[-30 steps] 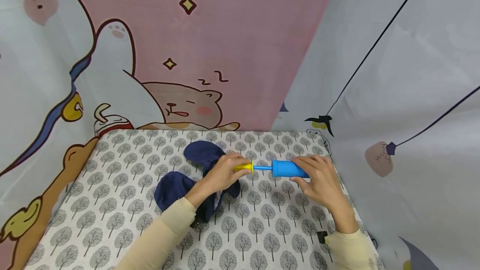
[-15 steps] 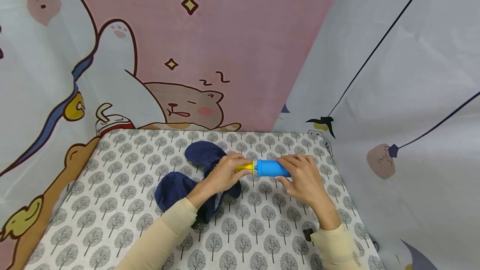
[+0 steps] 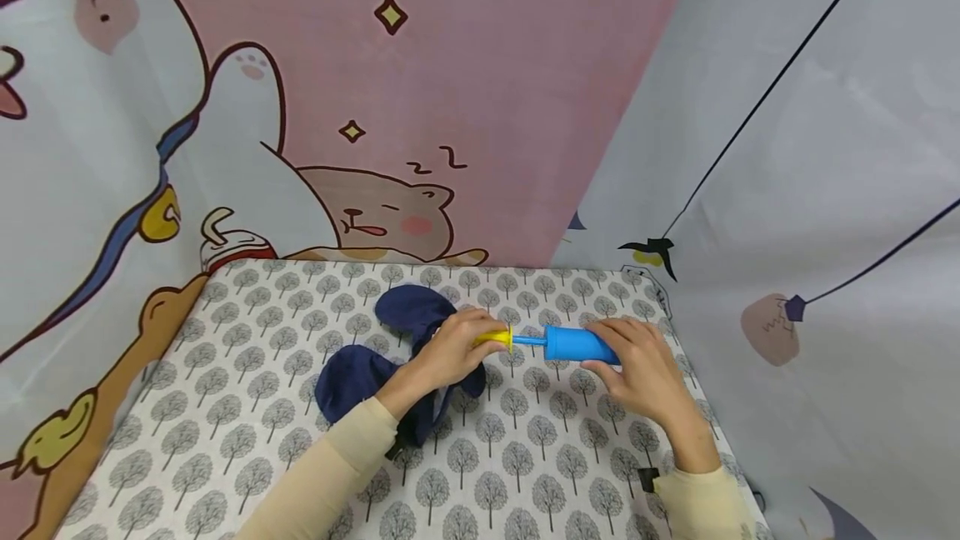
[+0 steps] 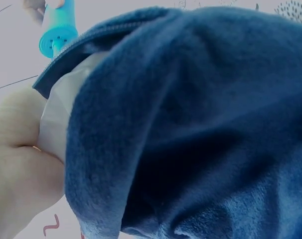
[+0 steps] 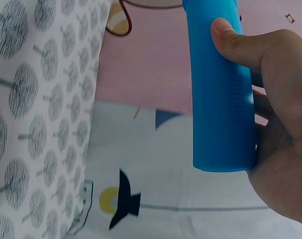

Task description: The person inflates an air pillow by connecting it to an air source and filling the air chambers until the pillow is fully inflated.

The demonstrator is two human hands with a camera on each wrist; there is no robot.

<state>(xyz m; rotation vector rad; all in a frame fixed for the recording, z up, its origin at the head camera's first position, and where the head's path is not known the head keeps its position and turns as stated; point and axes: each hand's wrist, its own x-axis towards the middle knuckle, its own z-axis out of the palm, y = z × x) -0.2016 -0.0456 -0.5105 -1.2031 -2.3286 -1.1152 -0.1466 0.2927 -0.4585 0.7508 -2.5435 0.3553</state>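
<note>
A blue hand pump (image 3: 573, 344) with a yellow end (image 3: 497, 337) is held level between both hands. My left hand (image 3: 448, 350) pinches the yellow end, against a navy plush neck pillow (image 3: 348, 382). In the left wrist view, the pillow's zipped cover (image 4: 191, 99) gapes around a whitish inner lining (image 4: 66, 109) beside this hand. Fingers and thumb of my right hand (image 3: 648, 367) wrap the blue barrel (image 5: 221, 99). A thin blue rod (image 3: 529, 341) shows between barrel and yellow end. The left fingertips are mostly hidden in the left wrist view.
A cloth printed with grey trees (image 3: 480, 473) covers the table. Behind it hangs a pink backdrop (image 3: 495, 107) with cartoon animals, and a pale curtain (image 3: 847, 290) closes off the right side.
My right hand slid the barrel left against the yellow end, then drew it back right, so the rod shows again. The left hand and neck pillow stayed nearly in place.
</note>
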